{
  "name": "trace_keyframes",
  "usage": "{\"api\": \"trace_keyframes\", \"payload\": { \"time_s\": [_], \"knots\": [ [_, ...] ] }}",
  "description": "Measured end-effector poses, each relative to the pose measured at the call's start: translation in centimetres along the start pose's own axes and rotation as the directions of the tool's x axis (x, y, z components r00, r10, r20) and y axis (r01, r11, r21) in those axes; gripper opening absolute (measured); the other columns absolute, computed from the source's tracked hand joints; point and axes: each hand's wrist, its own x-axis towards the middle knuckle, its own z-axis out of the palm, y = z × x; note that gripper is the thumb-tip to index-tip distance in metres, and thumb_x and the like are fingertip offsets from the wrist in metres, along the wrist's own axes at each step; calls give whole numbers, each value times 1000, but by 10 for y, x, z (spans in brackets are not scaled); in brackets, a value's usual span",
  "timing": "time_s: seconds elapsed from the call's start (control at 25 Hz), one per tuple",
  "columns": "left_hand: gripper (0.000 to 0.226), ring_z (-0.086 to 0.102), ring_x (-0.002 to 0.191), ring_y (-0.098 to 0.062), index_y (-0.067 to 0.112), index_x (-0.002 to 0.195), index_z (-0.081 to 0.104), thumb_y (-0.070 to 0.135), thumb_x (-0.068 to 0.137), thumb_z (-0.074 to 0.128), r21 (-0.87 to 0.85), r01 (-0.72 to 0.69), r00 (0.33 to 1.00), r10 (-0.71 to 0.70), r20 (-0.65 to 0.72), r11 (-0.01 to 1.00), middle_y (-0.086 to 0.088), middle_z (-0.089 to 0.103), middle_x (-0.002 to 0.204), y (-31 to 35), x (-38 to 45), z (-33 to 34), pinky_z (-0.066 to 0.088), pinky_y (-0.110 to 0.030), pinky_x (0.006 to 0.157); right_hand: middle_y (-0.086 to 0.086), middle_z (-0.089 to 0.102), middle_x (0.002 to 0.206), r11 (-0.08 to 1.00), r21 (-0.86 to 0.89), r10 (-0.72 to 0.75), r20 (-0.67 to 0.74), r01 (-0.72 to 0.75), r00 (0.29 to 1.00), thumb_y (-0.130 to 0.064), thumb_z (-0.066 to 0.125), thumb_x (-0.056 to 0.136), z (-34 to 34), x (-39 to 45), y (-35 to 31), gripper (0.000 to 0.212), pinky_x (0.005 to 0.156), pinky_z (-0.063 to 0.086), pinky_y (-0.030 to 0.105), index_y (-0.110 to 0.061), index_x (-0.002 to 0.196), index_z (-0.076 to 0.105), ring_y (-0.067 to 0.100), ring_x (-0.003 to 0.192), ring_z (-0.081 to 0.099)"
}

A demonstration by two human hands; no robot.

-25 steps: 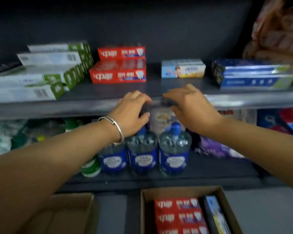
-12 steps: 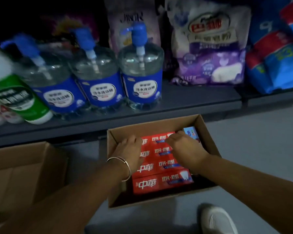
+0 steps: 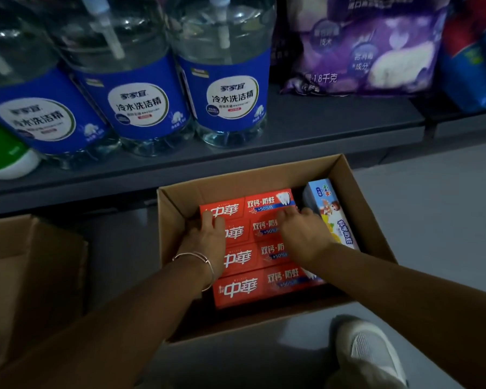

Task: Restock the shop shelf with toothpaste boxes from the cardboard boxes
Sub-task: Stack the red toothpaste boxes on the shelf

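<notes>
A dark grey metal shop shelf is seen along the top, on which 3 clear plastic detergent bottles with blue labels and a purple soft plastic bag are stood. Below it, on the grey floor, an open brown cardboard box is placed, with a 2nd brown carton to its left. Inside the open box, 4 glossy red rectangular toothpaste boxes are laid flat in a row, and a pale blue children's toothpaste box is stood on edge just beside them. The picking-up step is judged to be in hand: the left hand, ringed by a thin silver bangle, is curled over the left ends of the red boxes, and the right hand is curled over their right ends, so both appear to be grasping them. A squeeze inward and a level lift would be called for next. A white mesh shoe is seen at the bottom.
</notes>
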Motion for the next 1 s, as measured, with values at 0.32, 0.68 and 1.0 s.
{"api": "trace_keyframes", "payload": {
  "time_s": [0.32, 0.68, 1.0],
  "knots": [
    [68, 45, 119, -34, 14, 143, 14, 21, 90, 56, 236, -18, 999, 28, -40, 972, -14, 16, 147, -14, 8, 18, 43, -40, 101, 18, 42, 137, 989, 144, -23, 8, 21, 1000, -5, 47, 92, 7, 4, -16, 46, 102, 42, 45, -3, 136, 34, 39, 127, 40],
    [81, 42, 121, -29, 11, 144, 12, 12, 83, 66, 256, -125, 992, 129, 0, 958, -14, 24, 140, -12, 10, -3, 46, -37, 98, 13, 48, 134, 987, 96, -119, -90, 128, 989, -10, 49, 94, 0, -6, -1, 39, 101, 44, 39, -7, 132, 41, 29, 124, 47],
    [49, 45, 119, -29, 10, 124, 41, 14, 82, 66, 166, -127, 985, 145, -96, 978, -10, 37, 127, -11, 7, -63, 43, -37, 100, 13, 45, 138, 948, -50, -316, -20, 314, 949, -25, 47, 96, 10, -25, -3, 44, 105, 36, 42, -11, 137, 40, 29, 128, 41]
  ]
}}
